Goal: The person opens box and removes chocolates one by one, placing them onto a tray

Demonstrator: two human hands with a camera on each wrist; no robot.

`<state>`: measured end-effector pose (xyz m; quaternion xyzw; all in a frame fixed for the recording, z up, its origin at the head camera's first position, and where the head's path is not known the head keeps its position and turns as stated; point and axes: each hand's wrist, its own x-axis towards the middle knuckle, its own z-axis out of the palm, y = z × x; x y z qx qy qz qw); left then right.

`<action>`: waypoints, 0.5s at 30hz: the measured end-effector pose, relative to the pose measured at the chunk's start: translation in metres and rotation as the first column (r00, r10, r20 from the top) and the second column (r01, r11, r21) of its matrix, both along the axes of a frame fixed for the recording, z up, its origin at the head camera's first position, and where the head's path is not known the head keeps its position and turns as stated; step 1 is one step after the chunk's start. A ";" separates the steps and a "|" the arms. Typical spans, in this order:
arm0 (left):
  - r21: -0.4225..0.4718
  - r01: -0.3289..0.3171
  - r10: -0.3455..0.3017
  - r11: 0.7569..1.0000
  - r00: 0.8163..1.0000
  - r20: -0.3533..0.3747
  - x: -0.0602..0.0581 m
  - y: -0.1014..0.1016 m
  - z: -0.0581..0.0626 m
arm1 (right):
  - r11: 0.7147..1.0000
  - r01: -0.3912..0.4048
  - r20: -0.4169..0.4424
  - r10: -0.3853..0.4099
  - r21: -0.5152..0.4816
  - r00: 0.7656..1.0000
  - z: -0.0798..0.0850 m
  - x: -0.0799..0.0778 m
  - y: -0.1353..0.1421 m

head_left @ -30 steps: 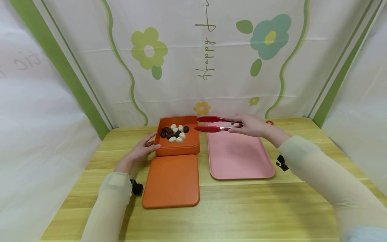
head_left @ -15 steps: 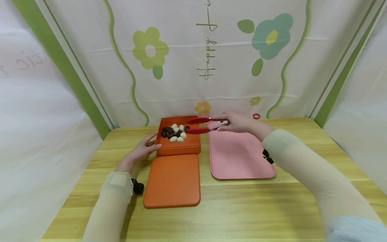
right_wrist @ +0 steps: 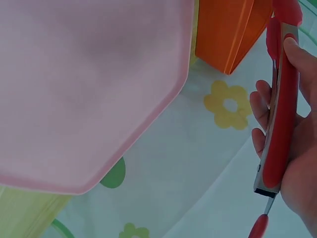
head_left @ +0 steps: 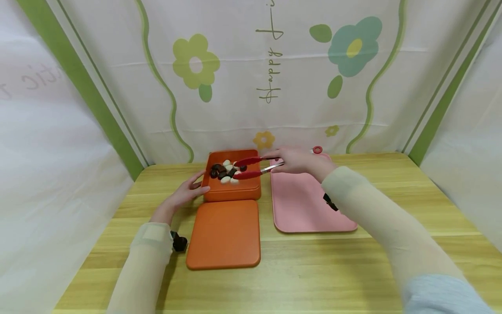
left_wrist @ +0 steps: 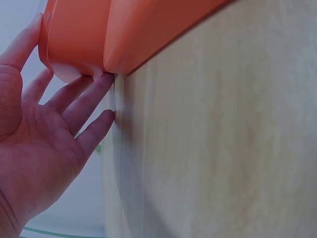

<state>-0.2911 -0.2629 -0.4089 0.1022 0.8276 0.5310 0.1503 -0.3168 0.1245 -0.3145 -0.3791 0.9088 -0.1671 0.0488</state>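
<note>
My right hand [head_left: 292, 160] grips red-tipped tongs [right_wrist: 281, 114] with metal arms. In the head view the tongs' two tips are apart and reach over an orange box [head_left: 231, 194]. Inside that box lies a cluster of white pieces [head_left: 225, 179] and dark brown pieces [head_left: 213, 173], smooth and egg-like. The tips partly cover the pieces at the cluster's right side; whether they touch any I cannot tell. With fingers extended, my left hand [head_left: 184, 195] rests against the box's left side. In the left wrist view its fingertips [left_wrist: 105, 79] touch the orange wall.
An orange lid [head_left: 224, 235] lies flat in front of the box. To the right is a pink tray [head_left: 310, 205], under my right forearm. All stand on a wooden table [head_left: 298, 274], with a flowered cloth [head_left: 235, 104] hanging behind.
My right hand has moved left with the tongs, from beside the box's right edge to over the pieces. The left hand has stayed at the box.
</note>
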 end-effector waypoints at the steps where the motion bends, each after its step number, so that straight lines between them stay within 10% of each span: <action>1: 0.004 0.004 -0.004 1.000 1.000 -0.002 0.000 0.000 0.000 | 1.000 -0.005 -0.001 0.005 0.006 1.000 -0.001 -0.001 -0.003; 15: 0.013 0.015 -0.015 1.000 1.000 -0.006 0.000 0.000 0.000 | 0.968 0.018 -0.152 0.021 0.250 0.988 -0.005 -0.004 -0.035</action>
